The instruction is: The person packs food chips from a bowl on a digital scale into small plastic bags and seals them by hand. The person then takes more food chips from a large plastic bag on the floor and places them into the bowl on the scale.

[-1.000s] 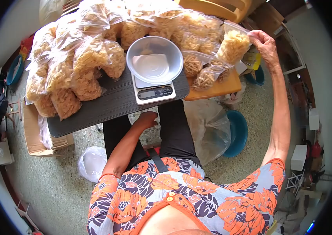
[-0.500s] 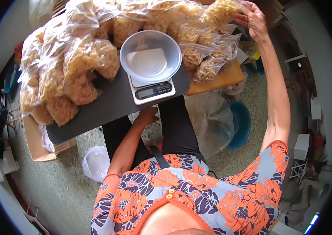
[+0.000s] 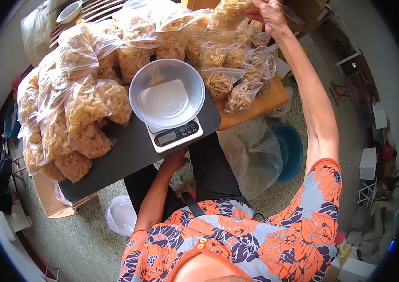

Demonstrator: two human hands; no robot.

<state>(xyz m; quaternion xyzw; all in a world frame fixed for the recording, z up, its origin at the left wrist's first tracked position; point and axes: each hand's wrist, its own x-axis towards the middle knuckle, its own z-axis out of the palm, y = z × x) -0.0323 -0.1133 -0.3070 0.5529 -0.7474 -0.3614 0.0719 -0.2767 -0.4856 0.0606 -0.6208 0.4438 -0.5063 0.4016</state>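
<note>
White flat digital scale (image 3: 179, 137): on the dark rectangular worktop (image 3: 119, 151), display toward the wearer, likely for easy reading.
Translucent round plastic bowl (image 3: 195, 91): sitting on the scale.
Right hand (image 3: 266, 18): at one o'clock from the bowl, pinching one end of a clear plastic bag of pale yellow flaky pieces (image 3: 228, 14), probably sparing the contents.
Left hand (image 3: 176, 160): at six o'clock from the scale, partly hidden; cannot tell whether clenched.
Other filled clear bags (image 3: 86, 103): eight to three o'clock around the bowl, perhaps keeping the scale reachable.
</note>
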